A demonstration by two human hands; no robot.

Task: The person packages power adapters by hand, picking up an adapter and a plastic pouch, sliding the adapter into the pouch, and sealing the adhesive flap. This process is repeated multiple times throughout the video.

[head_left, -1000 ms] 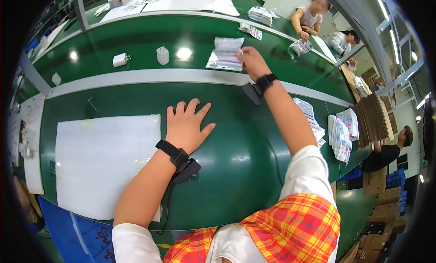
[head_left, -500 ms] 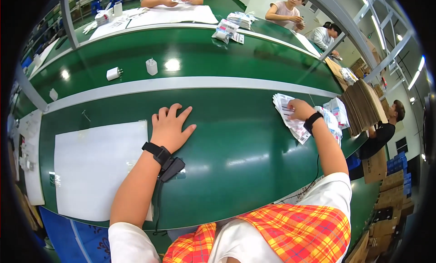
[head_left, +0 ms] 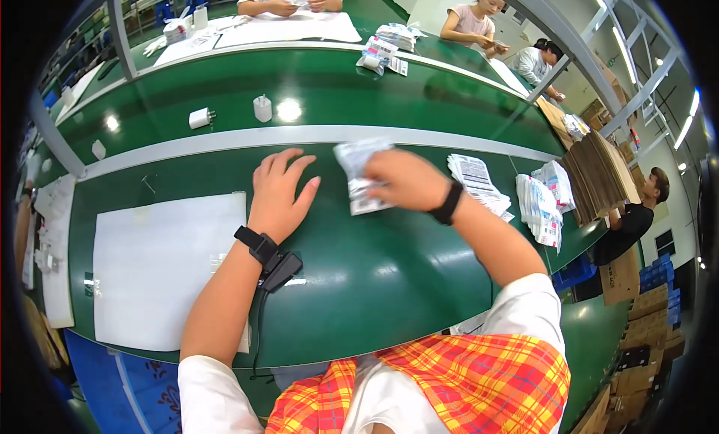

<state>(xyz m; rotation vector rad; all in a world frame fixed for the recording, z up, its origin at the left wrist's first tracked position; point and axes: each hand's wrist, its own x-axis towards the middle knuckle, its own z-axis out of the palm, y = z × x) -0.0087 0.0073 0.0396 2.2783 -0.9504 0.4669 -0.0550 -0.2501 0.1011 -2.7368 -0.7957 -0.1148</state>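
My right hand point(head_left: 408, 181) grips a flat white printed plastic bag point(head_left: 358, 164), blurred by motion, just above the green table point(head_left: 359, 284). To its left my left hand point(head_left: 281, 194) hovers over or rests on the table, fingers spread and nothing in them; contact is hard to judge. A fanned pile of similar flat printed bags point(head_left: 475, 181) lies right of my right hand. Beyond that pile sits a bunch of white, pink and blue printed packets point(head_left: 541, 202). Both wrists wear black bands, and a black device with a cable hangs from the left one.
A white sheet point(head_left: 168, 273) is taped down at the left. Past a pale rail point(head_left: 299, 137), a green belt carries a white plug adapter point(head_left: 201, 118) and another small white piece point(head_left: 262, 109). Stacked cardboard point(head_left: 599, 179) stands at the right. Other people sit across.
My right hand has moved left from the pile with a bag in its grip, toward my left hand. The white pieces on the belt appear slightly further right, as the view has shifted.
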